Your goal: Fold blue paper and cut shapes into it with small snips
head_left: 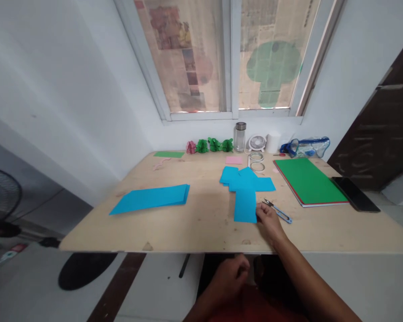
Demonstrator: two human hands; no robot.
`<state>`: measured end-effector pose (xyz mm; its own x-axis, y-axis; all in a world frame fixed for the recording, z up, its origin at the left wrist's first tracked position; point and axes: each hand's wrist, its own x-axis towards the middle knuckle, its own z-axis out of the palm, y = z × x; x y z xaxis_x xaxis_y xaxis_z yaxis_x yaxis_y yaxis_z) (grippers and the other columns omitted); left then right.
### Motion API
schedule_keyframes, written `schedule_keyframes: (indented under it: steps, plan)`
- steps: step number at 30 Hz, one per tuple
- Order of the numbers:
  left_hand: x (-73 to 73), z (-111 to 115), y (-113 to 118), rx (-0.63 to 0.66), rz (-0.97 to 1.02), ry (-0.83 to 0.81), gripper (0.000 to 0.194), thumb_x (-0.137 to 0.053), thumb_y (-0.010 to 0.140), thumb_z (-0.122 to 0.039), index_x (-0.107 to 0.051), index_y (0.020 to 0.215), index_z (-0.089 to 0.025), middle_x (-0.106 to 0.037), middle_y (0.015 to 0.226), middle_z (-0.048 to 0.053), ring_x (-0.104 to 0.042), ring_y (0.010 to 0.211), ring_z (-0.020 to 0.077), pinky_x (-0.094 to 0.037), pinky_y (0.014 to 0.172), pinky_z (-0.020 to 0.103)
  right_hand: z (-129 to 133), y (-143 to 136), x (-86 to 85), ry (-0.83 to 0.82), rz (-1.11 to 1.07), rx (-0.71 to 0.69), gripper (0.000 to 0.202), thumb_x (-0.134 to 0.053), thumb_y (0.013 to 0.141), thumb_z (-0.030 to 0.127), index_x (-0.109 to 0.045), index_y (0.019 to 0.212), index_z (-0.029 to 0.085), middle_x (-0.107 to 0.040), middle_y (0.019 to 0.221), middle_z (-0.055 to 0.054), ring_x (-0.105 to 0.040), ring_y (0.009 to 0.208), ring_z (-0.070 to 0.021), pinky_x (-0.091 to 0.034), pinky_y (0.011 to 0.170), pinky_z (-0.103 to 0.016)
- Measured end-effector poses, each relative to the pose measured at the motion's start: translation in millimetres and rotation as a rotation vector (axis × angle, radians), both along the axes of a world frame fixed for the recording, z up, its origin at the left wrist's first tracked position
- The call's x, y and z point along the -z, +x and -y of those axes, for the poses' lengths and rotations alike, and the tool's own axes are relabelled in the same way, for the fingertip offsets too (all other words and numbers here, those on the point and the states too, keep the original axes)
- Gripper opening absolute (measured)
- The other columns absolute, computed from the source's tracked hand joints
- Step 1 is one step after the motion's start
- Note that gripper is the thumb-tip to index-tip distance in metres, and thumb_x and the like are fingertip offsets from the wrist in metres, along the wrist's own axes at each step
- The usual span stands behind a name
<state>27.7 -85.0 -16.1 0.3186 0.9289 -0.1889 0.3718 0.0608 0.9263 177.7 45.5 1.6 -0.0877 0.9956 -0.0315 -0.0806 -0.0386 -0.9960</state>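
Note:
My right hand (268,219) rests on the table with its fingers pinched at the right edge of a blue paper piece (245,206). Several more blue paper pieces (243,180) overlap just behind that one. Close to my right fingers lie small thread snips (282,213) with a blue handle. My left hand (233,270) is below the table's front edge, over my lap, its fingers curled in with nothing visible in them. Larger folded blue sheets (151,198) lie on the left half of the table.
A green paper stack (310,181) and a phone (355,193) lie at the right. Along the back stand green paper shapes (215,144), a glass bottle (240,137), a small fan (257,142) and a clear pouch (310,146). Tape rolls (257,167) sit before the fan.

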Motion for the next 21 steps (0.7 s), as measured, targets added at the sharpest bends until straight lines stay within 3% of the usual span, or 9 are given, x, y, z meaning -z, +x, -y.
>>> schedule_keyframes:
  steps: [3, 6, 10, 15, 21]
  plan:
    - [-25.4, -7.9, -9.7, -0.166, 0.311, -0.007, 0.015, -0.059, 0.08, -0.029, -0.063, 0.088, -0.017, -0.068, 0.09, 0.006, -0.062, 0.086, 0.0178, -0.046, 0.081, 0.031, 0.3, 4.4, 0.3, -0.027, -0.035, 0.007, 0.024, -0.064, 0.065, 0.041, -0.054, 0.062, 0.019, -0.049, 0.054, 0.005, -0.04, 0.05, -0.0103, -0.032, 0.051, -0.024]
    - [-52.2, -23.0, -17.2, -0.395, 0.637, -0.088, 0.029, -0.067, 0.074, -0.03, -0.062, 0.098, -0.016, -0.069, 0.095, 0.009, -0.063, 0.085, 0.0184, -0.047, 0.084, 0.033, 2.3, 9.3, 1.4, -0.06, -0.068, 0.011, 0.025, -0.065, 0.065, 0.043, -0.056, 0.065, 0.02, -0.053, 0.058, 0.004, -0.043, 0.053, -0.0112, -0.036, 0.054, -0.025]
    - [-70.0, -43.9, -21.1, -0.471, 0.825, -0.146, 0.04, -0.074, 0.066, -0.024, -0.063, 0.103, -0.015, -0.068, 0.1, 0.011, -0.064, 0.088, 0.019, -0.048, 0.085, 0.034, 4.0, 12.4, 5.5, -0.096, -0.101, 0.006, 0.027, -0.067, 0.065, 0.045, -0.058, 0.067, 0.02, -0.055, 0.058, 0.003, -0.044, 0.053, -0.0115, -0.037, 0.054, -0.025]
    - [-66.6, -57.8, -20.0, -0.569, 0.723, -0.011, 0.034, -0.074, 0.063, -0.02, -0.066, 0.095, -0.015, -0.065, 0.079, 0.002, -0.06, 0.071, 0.0112, -0.048, 0.072, 0.026, 5.9, 12.4, 4.7, -0.115, -0.126, 0.006, 0.026, -0.069, 0.064, 0.044, -0.057, 0.066, 0.02, -0.054, 0.058, 0.004, -0.044, 0.053, -0.011, -0.036, 0.055, -0.024]
    - [-52.7, -68.1, -29.6, -0.641, 0.31, 0.29, 0.015, -0.067, 0.072, -0.028, -0.061, 0.079, -0.017, -0.057, 0.064, -0.002, -0.051, 0.055, 0.0091, -0.043, 0.056, 0.022, 14.0, 10.9, -8.8, -0.13, -0.162, -0.023, 0.028, -0.071, 0.063, 0.043, -0.055, 0.062, 0.02, -0.052, 0.054, 0.004, -0.041, 0.05, -0.0106, -0.036, 0.054, -0.025]
